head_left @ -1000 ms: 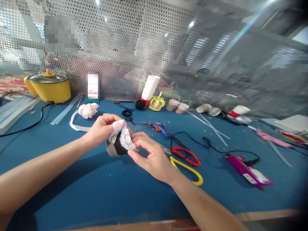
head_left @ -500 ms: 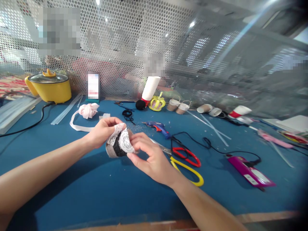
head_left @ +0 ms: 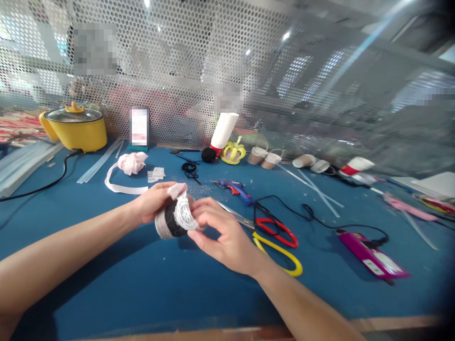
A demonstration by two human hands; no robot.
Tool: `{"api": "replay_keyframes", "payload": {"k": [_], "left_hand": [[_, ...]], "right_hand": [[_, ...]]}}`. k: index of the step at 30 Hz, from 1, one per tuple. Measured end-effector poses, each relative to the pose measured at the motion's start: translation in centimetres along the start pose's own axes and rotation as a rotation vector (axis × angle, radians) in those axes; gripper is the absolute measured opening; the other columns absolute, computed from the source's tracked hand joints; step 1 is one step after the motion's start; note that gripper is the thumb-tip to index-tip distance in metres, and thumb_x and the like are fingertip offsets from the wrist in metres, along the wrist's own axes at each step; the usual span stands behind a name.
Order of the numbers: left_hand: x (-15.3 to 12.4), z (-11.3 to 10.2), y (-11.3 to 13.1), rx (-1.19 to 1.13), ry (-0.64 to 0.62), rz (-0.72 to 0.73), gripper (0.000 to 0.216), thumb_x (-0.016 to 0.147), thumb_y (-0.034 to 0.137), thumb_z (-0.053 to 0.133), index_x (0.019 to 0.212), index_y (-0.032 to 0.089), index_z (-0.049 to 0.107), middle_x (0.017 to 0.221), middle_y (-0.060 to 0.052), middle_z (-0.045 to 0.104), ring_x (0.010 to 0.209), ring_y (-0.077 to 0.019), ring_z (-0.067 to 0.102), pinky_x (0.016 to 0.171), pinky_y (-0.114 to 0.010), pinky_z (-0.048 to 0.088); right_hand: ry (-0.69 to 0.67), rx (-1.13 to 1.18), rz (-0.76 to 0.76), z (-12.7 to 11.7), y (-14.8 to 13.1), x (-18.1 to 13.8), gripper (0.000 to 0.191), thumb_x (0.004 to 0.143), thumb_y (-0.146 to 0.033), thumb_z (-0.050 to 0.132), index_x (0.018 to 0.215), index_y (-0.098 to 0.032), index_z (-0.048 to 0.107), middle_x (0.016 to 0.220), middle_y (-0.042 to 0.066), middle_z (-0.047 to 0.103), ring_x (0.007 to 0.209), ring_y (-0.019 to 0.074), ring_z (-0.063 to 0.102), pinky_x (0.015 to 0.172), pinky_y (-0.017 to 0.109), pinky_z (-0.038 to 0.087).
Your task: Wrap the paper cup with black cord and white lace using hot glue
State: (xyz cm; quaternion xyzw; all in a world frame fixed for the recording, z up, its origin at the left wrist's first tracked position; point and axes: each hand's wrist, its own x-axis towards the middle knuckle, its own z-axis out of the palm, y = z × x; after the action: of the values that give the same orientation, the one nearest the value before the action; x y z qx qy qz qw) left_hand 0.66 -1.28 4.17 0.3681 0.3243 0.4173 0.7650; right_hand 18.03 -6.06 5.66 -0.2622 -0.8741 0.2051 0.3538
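Observation:
My left hand (head_left: 151, 203) grips a small paper cup (head_left: 164, 222) lying on its side, with black trim around it. A strip of white lace (head_left: 183, 213) is draped over the cup. My right hand (head_left: 220, 232) pinches the lace against the cup's side with thumb and fingers. Both hands hover just above the blue table (head_left: 142, 279), near its middle.
Red and yellow scissors (head_left: 273, 234) lie right of my hands, a blue glue gun (head_left: 236, 188) behind them, a magenta device (head_left: 371, 255) with a black cord farther right. A yellow pot (head_left: 74, 130), pink ribbon (head_left: 128, 166), glue sticks, paper cups and a yellow crown (head_left: 232, 152) line the perforated back wall.
My hands have pressed the lace lower and tighter around the cup, and the cup has turned slightly. A white scrap beside the pink ribbon now shows.

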Motion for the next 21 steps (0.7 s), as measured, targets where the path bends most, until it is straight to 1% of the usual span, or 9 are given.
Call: {"api": "replay_keyframes", "payload": {"k": [4,11,16,18,21], "left_hand": [[-0.13,0.10,0.03,0.003,-0.006,-0.048,0.023,0.068,0.030,0.067,0.063,0.012,0.052,0.052,0.000,0.060,0.046,-0.0106,0.056,0.048,-0.022,0.045],[0.02,-0.20,-0.09,0.031,-0.029,-0.013,0.029,0.067,0.034,0.069,0.064,0.014,0.048,0.048,0.004,0.055,0.041,-0.0073,0.052,0.045,-0.019,0.041],[0.17,-0.44,-0.26,0.047,-0.016,-0.037,0.028,0.062,0.031,0.073,0.066,0.013,0.052,0.049,0.005,0.055,0.041,-0.0052,0.049,0.044,-0.018,0.039],[0.20,-0.51,-0.38,0.059,-0.008,-0.064,0.026,0.061,0.028,0.074,0.068,0.013,0.055,0.049,0.005,0.054,0.041,-0.0050,0.049,0.044,-0.018,0.038],[0.27,-0.61,-0.71,0.080,-0.025,-0.115,0.024,0.061,0.027,0.075,0.065,0.012,0.056,0.048,0.004,0.055,0.041,-0.0058,0.049,0.045,-0.019,0.038]], "right_hand": [[-0.022,0.003,-0.010,0.01,0.13,-0.07,0.012,0.079,-0.014,0.054,0.070,-0.020,0.047,0.083,0.006,0.060,0.094,0.0186,0.051,0.082,0.036,0.045],[-0.026,0.011,-0.017,0.03,0.14,-0.09,0.013,0.079,-0.014,0.053,0.069,-0.020,0.048,0.081,0.005,0.060,0.094,0.0188,0.051,0.081,0.036,0.045],[-0.046,0.062,-0.028,0.00,-0.16,0.09,0.012,0.079,-0.013,0.054,0.071,-0.020,0.050,0.078,0.004,0.061,0.093,0.0191,0.051,0.083,0.037,0.044],[-0.056,0.121,-0.003,-0.09,-0.29,0.13,0.012,0.078,-0.012,0.055,0.070,-0.020,0.051,0.078,0.004,0.061,0.094,0.0189,0.051,0.083,0.037,0.044],[-0.062,0.254,0.096,-0.28,-0.26,0.08,0.009,0.078,-0.014,0.056,0.071,-0.019,0.053,0.086,0.005,0.060,0.092,0.0177,0.052,0.084,0.036,0.043]]}}
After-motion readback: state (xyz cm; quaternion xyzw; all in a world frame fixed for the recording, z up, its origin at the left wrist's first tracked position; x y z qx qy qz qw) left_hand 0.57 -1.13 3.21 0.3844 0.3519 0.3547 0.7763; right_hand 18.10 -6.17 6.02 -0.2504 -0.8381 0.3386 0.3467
